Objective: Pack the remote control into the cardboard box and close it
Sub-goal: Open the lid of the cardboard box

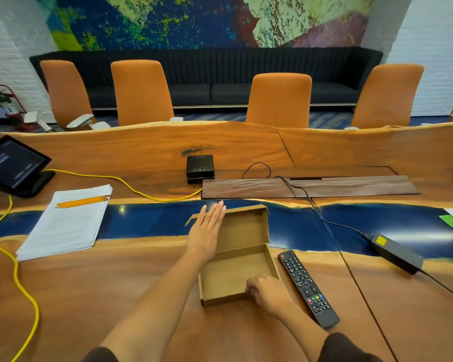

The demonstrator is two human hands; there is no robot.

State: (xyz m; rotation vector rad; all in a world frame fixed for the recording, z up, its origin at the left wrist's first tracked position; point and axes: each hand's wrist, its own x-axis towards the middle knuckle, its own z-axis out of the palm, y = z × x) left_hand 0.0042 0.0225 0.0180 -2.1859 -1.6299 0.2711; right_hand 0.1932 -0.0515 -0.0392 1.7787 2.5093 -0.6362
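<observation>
- Black remote control (307,288) lies flat on the wooden table (403,309), just right of the cardboard box (233,273), not touching it as far as I can tell.
- Long axis runs near-to-far, far end tilted left; red power button at far end.
- Box empty, lid (243,228) open.
- Left hand (207,231) flat, fingers straight, pressed on lid, gripping nothing.
- Right hand (268,291) curled over the box's near right corner, steadying it.
- Step, judged: box readied. Next: right hand lifts the remote and lays it diagonally in the tray.

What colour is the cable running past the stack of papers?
Yellow: the cable shows plainly in the head view, beside the papers.
</observation>
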